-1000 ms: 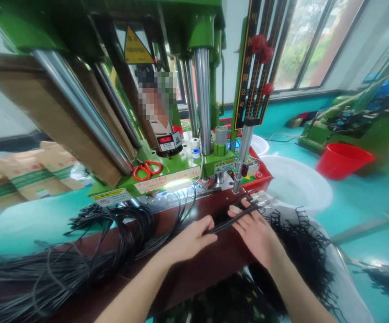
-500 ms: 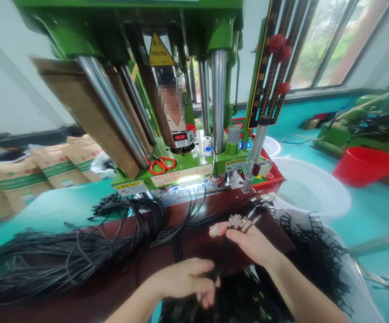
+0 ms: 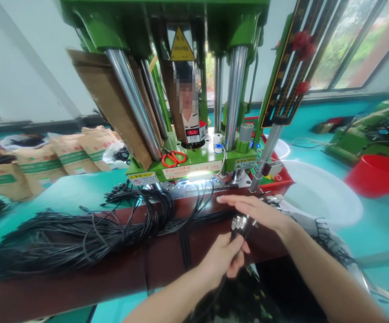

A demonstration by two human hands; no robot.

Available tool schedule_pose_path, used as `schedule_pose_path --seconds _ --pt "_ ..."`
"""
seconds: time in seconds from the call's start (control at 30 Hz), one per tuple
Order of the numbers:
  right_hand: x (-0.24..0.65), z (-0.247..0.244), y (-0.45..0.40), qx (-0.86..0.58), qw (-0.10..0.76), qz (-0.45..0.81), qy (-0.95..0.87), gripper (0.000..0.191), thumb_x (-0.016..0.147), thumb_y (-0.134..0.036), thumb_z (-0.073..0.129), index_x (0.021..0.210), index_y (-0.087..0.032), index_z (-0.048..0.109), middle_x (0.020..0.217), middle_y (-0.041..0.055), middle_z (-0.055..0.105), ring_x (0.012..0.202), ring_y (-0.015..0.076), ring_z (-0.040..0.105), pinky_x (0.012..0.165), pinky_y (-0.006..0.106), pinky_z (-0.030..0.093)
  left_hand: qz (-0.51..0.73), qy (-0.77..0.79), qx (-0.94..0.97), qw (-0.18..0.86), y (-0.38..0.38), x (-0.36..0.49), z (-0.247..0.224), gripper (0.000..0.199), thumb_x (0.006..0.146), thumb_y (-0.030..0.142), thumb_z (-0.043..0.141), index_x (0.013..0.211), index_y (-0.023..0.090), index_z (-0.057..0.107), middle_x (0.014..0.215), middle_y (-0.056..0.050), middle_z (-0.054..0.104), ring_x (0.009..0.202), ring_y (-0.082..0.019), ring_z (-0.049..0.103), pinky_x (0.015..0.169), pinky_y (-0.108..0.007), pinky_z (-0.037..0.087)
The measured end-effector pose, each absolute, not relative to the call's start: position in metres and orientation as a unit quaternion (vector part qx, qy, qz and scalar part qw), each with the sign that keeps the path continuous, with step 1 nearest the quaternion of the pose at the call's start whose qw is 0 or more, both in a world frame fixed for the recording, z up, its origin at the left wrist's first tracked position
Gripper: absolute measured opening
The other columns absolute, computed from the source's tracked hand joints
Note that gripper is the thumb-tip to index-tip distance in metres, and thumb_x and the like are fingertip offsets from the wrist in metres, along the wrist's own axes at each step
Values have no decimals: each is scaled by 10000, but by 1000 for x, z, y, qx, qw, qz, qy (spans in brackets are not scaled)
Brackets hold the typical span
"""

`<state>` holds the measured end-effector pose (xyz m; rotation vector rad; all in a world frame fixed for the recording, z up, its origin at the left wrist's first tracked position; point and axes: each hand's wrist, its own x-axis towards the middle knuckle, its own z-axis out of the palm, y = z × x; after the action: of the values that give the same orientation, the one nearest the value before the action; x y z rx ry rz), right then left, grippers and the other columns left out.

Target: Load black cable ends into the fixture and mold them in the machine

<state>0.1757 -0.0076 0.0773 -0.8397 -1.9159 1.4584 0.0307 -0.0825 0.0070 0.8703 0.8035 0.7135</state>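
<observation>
My left hand [image 3: 224,258] grips a small bunch of thin black cables [image 3: 239,229] with metal plug ends, held upright just in front of the dark red bench [image 3: 113,269]. My right hand [image 3: 255,211] lies flat over the metal plug tips, fingers stretched toward the left and touching them. Behind both hands stands the green press machine [image 3: 194,159] with its lit metal work plate [image 3: 197,184]. A large pile of black cables [image 3: 80,233] spreads over the bench to the left.
Red-handled scissors [image 3: 174,158] lie on the machine's green base. A white basin [image 3: 318,193] and a red bucket [image 3: 379,172] stand at the right. Brown paper sacks [image 3: 46,161] line the floor at the left. More black cable ends [image 3: 329,242] hang at my right.
My left hand rose from low at the bench edge and now holds the bunch upright. My right hand flattened over the plug tips. The camera turned left.
</observation>
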Motion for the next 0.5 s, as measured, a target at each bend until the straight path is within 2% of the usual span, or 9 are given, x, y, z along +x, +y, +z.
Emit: schedule_pose_path --seconds 0.07,0.13,0.23,0.3,0.4,0.5 --pt "176 85 -4 -314 194 496 -786 346 880 -384 385 1126 -243 583 1180 19 575 1109 180 491 997 370 310 331 366 394 776 -80 31 8 420 758 544 473 726 126 506 409 42 440 269 -38 307 291 -166 212" --pt "174 83 -4 -300 154 485 -807 367 888 -391 351 1141 -242 572 1170 12 582 1095 173 504 979 348 335 344 362 377 780 -78 31 10 442 750 557 473 742 117 513 430 23 473 281 -52 357 300 -172 252" --pt "170 73 -9 -279 167 527 -785 381 886 -370 364 1219 -241 496 1218 4 546 1124 168 484 966 332 355 345 366 362 785 -72 32 13 465 722 567 505 769 104 529 442 12 493 287 -74 400 293 -180 289" --pt "168 67 -12 -304 202 523 -770 366 883 -358 373 1191 -224 519 1170 10 582 1079 172 521 916 325 402 318 361 360 800 -67 31 14 468 708 556 529 773 92 539 454 -5 511 305 -92 440 303 -190 329" --pt "167 64 -13 -412 232 407 -782 346 869 -371 393 1105 -200 580 983 28 668 854 176 617 748 300 472 307 356 329 819 -61 30 12 458 712 536 536 793 85 534 537 -69 585 434 -149 561 414 -243 439" --pt "171 64 -11 -487 202 234 -817 307 856 -361 420 1022 -192 615 868 37 685 704 168 614 666 288 450 364 370 294 803 -58 32 10 400 736 492 534 809 99 513 688 -108 633 577 -166 610 526 -276 477"
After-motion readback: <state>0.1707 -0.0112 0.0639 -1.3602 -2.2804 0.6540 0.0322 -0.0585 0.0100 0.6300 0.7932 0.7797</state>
